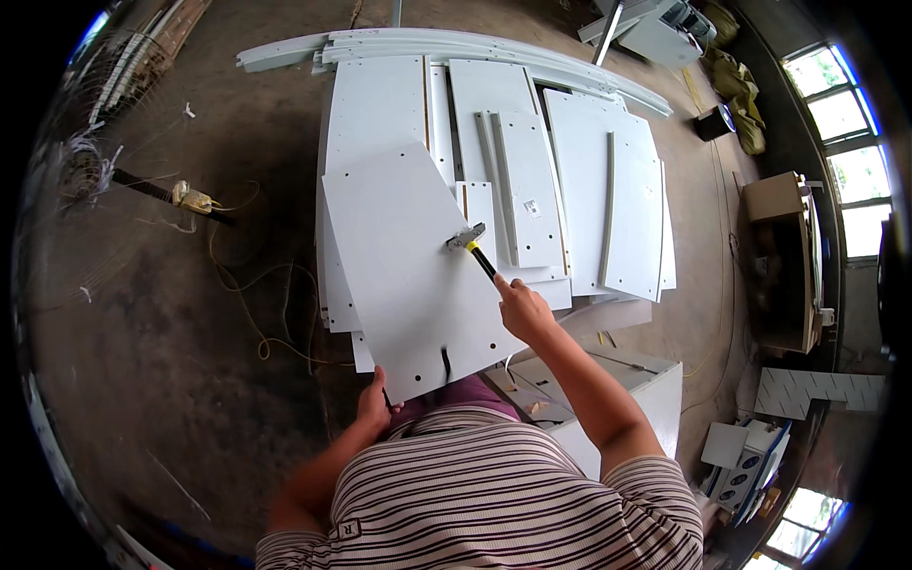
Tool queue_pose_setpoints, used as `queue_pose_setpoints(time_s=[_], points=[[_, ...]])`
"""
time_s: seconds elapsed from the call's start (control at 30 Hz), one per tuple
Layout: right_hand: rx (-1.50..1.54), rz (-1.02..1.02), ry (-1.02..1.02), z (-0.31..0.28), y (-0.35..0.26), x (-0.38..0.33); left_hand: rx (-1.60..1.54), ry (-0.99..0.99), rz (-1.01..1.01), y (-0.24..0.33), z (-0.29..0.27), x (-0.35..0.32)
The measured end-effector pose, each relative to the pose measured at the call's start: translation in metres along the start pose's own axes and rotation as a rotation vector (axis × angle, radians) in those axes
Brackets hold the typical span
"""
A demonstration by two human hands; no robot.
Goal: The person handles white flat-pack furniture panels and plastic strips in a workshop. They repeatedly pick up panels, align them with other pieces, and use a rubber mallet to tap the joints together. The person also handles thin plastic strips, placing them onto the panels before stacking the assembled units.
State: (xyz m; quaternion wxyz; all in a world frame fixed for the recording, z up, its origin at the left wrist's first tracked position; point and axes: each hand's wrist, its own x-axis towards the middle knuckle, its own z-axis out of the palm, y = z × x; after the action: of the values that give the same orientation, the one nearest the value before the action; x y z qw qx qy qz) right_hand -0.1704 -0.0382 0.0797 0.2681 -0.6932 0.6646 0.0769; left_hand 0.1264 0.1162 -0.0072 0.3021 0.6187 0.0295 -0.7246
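A large white panel [404, 266] with small drilled holes stands tilted in front of me. My left hand [374, 402] grips its lower left corner. My right hand [522, 309] holds a hammer [475, 249] with a black and yellow handle. The metal head of the hammer rests against the panel's right edge, near the top. My striped shirt fills the bottom of the view.
Several more white panels [532, 171] lie stacked flat on the concrete floor beyond. Long white strips [456, 46] lie at the far end. A yellow cable [252, 304] trails on the floor at left. A white box [636, 389] and a wooden cabinet [784, 256] stand at right.
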Motion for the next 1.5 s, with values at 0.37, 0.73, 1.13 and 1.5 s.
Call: queue_pose_setpoints(time_s=[0.37,0.73,1.13,1.5], points=[[0.019,-0.095,0.066,-0.003,-0.009,0.125,-0.066,-0.031,-0.010,-0.011,0.005,0.000],[0.050,-0.056,0.052,-0.005,-0.032,0.237,-0.041,-0.051,0.053,-0.003,0.015,-0.007],[0.375,0.052,0.735,0.022,0.001,0.328,0.106,0.033,0.066,-0.001,0.014,-0.006],[0.880,0.249,-0.169,0.038,0.050,0.186,0.075,0.149,-0.004,0.003,0.020,-0.020]])
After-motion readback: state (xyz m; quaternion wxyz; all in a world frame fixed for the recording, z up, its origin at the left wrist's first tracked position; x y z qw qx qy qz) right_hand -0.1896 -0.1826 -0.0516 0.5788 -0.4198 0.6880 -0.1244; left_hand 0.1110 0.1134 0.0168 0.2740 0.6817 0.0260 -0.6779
